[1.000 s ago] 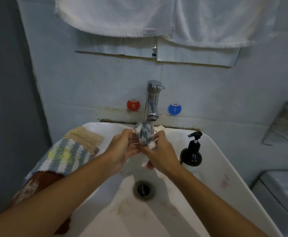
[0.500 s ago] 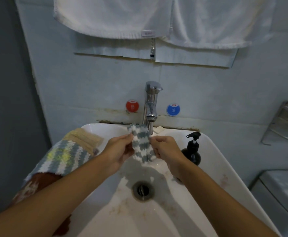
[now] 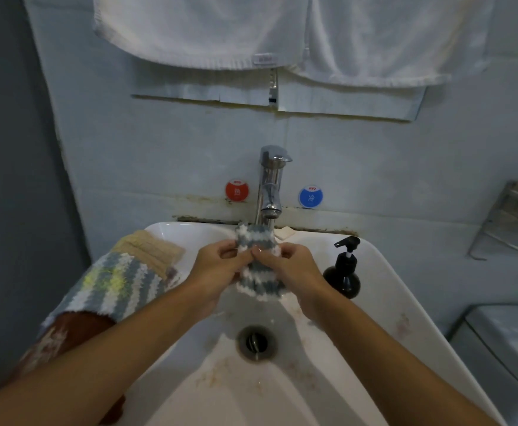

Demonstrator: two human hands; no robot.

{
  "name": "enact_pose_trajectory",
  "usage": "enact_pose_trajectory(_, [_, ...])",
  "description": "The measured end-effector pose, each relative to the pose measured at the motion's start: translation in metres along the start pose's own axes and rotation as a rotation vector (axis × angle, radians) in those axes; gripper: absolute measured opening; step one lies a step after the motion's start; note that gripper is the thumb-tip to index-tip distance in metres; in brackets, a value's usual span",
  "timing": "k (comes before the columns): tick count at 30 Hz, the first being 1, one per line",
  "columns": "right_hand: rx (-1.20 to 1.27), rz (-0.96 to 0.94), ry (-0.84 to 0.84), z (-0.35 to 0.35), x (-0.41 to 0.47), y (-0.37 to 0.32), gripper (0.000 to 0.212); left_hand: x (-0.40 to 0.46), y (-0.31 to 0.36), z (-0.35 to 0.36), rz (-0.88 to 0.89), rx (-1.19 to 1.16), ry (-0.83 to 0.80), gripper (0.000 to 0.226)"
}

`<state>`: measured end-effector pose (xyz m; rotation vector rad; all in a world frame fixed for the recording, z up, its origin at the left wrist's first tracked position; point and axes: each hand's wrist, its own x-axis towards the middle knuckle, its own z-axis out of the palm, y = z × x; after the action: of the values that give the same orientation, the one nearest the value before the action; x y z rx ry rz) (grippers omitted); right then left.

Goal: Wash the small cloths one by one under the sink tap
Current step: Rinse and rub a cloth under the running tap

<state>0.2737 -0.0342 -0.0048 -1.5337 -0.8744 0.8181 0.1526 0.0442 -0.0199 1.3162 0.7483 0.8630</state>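
The cloth (image 3: pixel 256 262) hangs long-way down right under the tap (image 3: pixel 270 186), above the sink (image 3: pixel 390 287). The left hand (image 3: pixel 217 265) and right hand (image 3: pixel 294 265) pinch its two sides, equally close.

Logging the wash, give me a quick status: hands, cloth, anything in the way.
Left hand and right hand both grip the striped cloth under the tap. Other cloths wait on the sink's left edge. Nothing in the way.
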Motion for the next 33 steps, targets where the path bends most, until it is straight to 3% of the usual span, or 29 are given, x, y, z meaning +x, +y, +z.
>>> enact_pose_trajectory(3, [0.058, -0.003, 0.057, -0.004, 0.003, 0.001, 0.013, 0.006, -0.003, -0.003, -0.067, -0.154, 0.018, 0.021])
enact_pose_trajectory(7, [0.098, 0.038, 0.074, -0.003, 0.008, 0.007, 0.018, 0.009, -0.001, -0.004, -0.156, -0.241, 0.066, 0.02])
enact_pose_trajectory(13, [0.027, -0.038, 0.105, 0.003, 0.004, 0.006, 0.037, 0.007, 0.001, -0.003, -0.007, 0.007, 0.145, 0.015])
enact_pose_trajectory(15, [-0.181, -0.127, 0.159, 0.001, 0.005, 0.012, 0.04, 0.005, 0.002, 0.0, 0.05, 0.058, 0.153, 0.012])
enact_pose_trajectory(18, [-0.702, -0.253, 0.299, -0.001, 0.004, 0.017, 0.045, -0.001, 0.002, 0.004, 0.112, 0.118, 0.18, 0.011])
enact_pose_trajectory(20, [-1.008, -0.289, 0.373, -0.001, 0.002, 0.011, 0.036, -0.003, 0.001, 0.004, 0.146, 0.152, 0.197, 0.012])
enact_pose_trajectory(22, [-1.139, -0.313, 0.408, -0.001, -0.002, 0.001, 0.03, -0.004, 0.002, 0.005, 0.166, 0.171, 0.196, 0.012])
enact_pose_trajectory(24, [-1.132, -0.401, 0.402, 0.001, -0.005, -0.003, 0.029, -0.006, 0.004, 0.006, 0.167, 0.18, 0.175, 0.011])
enact_pose_trajectory(28, [-0.674, -0.526, 0.353, 0.01, -0.008, -0.001, 0.023, -0.013, 0.006, 0.011, 0.124, 0.196, 0.076, 0.014])
enact_pose_trajectory(33, [-0.559, -0.475, 0.152, 0.012, -0.007, 0.0, 0.036, -0.013, 0.008, 0.013, -0.078, 0.051, -0.003, 0.04])
